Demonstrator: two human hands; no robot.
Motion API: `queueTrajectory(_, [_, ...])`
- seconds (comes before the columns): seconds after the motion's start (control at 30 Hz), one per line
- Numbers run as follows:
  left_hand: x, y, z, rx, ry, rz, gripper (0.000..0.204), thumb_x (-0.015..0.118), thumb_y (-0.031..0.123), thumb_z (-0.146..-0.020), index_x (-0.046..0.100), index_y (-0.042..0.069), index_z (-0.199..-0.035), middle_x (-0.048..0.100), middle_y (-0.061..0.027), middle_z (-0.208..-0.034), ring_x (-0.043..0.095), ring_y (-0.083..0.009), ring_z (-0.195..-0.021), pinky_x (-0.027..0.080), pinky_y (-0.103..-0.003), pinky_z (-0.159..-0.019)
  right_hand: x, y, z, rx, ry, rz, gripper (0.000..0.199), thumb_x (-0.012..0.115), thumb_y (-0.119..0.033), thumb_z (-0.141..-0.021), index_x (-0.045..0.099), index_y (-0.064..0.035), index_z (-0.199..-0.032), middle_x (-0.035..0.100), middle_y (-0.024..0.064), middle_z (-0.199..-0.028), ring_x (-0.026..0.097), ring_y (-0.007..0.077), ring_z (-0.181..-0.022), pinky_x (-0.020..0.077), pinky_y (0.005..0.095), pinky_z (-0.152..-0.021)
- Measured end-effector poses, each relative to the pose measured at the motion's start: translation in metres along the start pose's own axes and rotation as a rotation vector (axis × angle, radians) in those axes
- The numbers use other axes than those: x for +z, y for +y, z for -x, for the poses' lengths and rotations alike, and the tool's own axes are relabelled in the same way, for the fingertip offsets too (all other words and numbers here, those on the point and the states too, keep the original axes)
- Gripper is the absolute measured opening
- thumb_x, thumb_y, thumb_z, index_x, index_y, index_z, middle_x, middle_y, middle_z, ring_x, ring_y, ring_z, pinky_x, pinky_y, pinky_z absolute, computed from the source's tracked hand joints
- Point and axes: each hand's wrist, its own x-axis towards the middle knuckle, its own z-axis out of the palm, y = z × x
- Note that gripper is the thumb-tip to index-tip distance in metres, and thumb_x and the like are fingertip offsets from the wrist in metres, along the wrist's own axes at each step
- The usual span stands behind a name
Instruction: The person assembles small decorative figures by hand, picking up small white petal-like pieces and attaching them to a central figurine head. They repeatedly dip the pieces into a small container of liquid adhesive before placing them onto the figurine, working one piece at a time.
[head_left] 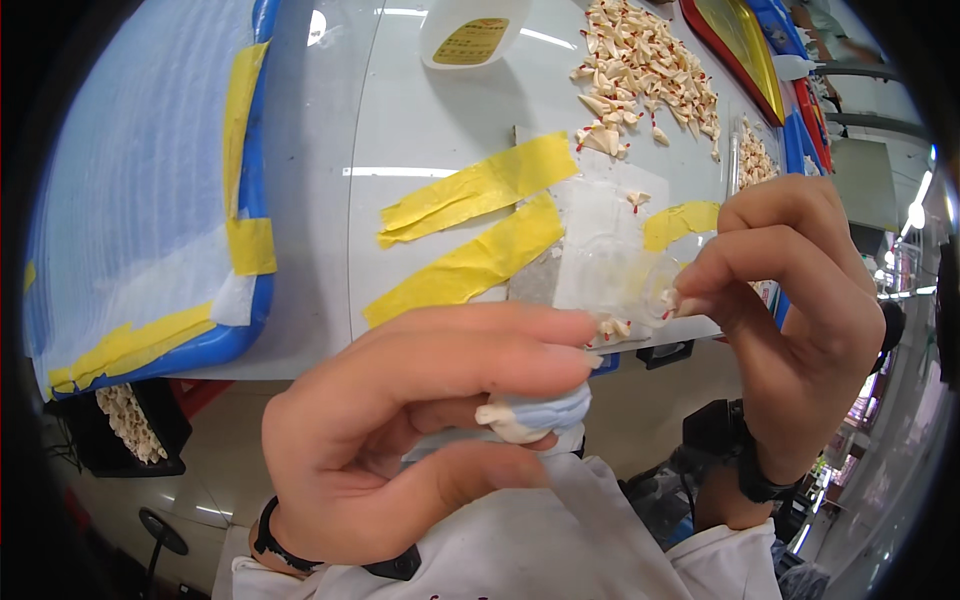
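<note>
Pale blue and cream, a small soft lump [535, 412] sits pinched between thumb and forefinger of the left hand [400, 440], low in the middle of the view, above the person's lap and just off the desk's near edge; its cream end pokes out toward the thumb; what kind of thing it is cannot be told. Left hand closed around it, fingers curled, dark band at the wrist.

Right hand [790, 330] raised beside it, to the right, fingers drawn narrow; thumb and forefinger nip a tiny cream piece with a red tip [668, 300]; a dark band on this wrist too. The two hands are near each other, not touching.

Just behind the right fingertips: a clear plastic sheet [610, 250] lying on the desk [430, 120], with a few of the same cream, red-tipped bits on it and at its near edge. Strips of yellow tape [480, 190] lie on the desk left of the sheet; another strip to its right.

Farther back: a large heap of cream red-tipped pieces [645, 70]; a white container with a yellow label [470, 35] at the far edge.

Left side: a blue-rimmed tray [240, 330] patched with yellow tape, covered by a whitish sheet. Below the desk, a dark bin [125, 425] holding more cream pieces. White garment across the lap.
</note>
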Motion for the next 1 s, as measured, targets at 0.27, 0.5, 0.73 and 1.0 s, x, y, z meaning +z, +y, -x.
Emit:
queueTrajectory(0.27, [-0.003, 0.0, -0.002, -0.01, -0.082, 0.004, 0.047, 0.077, 0.004, -0.063, 0.051, -0.004, -0.101, 0.052, -0.0238, -0.103, 0.062, -0.0255, -0.077, 0.052, -0.028, -0.064, 0.01, -0.016, 0.007, 0.166, 0.168, -0.162, 0.016, 0.066, 0.006, -0.053, 0.055, -0.0028, -0.062, 0.049, 0.0063, -0.07, 0.047, 0.0152, -0.064, 0.037, 0.0242, -0.058])
queueTrajectory(0.5, [0.014, 0.0, 0.002, -0.04, 0.021, 0.12, 0.046, 0.079, 0.009, -0.063, 0.052, -0.002, -0.098, 0.054, -0.0209, -0.101, 0.058, -0.0215, -0.087, 0.048, -0.028, -0.074, 0.019, -0.012, 0.033, 0.012, 0.023, -0.72, 0.016, 0.069, 0.0, -0.067, 0.056, -0.0083, -0.072, 0.048, 0.0046, -0.073, 0.046, 0.0124, -0.062, 0.0361, 0.0226, -0.057])
queueTrajectory(0.73, [0.01, 0.0, 0.003, 0.165, -0.009, -0.253, 0.035, 0.077, 0.008, -0.065, 0.058, -0.003, -0.092, 0.057, -0.0196, -0.095, 0.057, -0.02, -0.085, 0.047, -0.027, -0.075, 0.027, -0.02, 0.04, -0.048, 0.179, -0.577, 0.024, 0.062, 0.01, -0.066, 0.054, -0.008, -0.08, 0.049, 0.0039, -0.072, 0.045, 0.0132, -0.062, 0.0357, 0.0239, -0.056])
queueTrajectory(1.0, [0.008, 0.004, 0.001, 0.222, -0.047, -0.46, 0.037, 0.079, 0.009, -0.063, 0.058, -0.003, -0.092, 0.057, -0.0198, -0.095, 0.059, -0.0213, -0.079, 0.05, -0.028, -0.068, 0.024, -0.012, 0.036, -0.094, 0.15, -0.583, 0.022, 0.068, 0.005, -0.063, 0.055, -0.0065, -0.076, 0.052, 0.0053, -0.072, 0.047, 0.0149, -0.061, 0.0376, 0.0258, -0.055])
